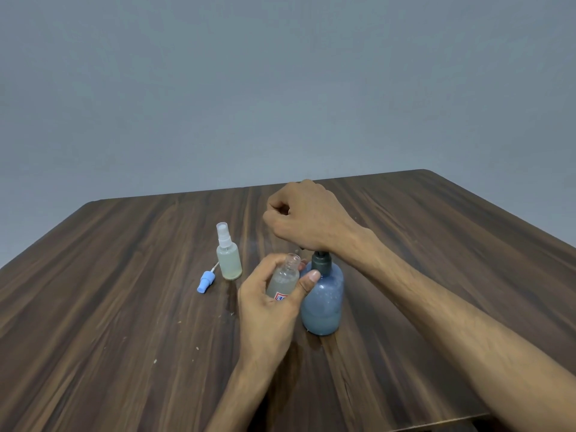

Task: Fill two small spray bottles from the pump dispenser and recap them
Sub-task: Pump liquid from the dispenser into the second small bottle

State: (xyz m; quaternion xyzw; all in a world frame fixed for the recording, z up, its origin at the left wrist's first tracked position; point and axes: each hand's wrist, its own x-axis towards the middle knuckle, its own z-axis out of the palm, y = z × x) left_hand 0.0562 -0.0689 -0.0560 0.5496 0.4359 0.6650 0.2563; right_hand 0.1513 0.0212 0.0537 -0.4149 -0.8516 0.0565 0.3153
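We are gripping an uncapped bottle (283, 280) in our left hand (268, 304); our right hand (307, 215), fingers curled, is pressing the pump dispenser (322, 299).

Dark wood-grain worktop (124, 307) carrying two bottles and a loose spray cap.

A capped, clear spray bottle (229, 255) is stood upright left of centre. A blue spray cap (204, 281) is laid on its side just beside that bottle, nearer the left edge. A blue pump dispenser (322, 302) is stood upright near the middle. Small pale specks are scattered on the near surface.
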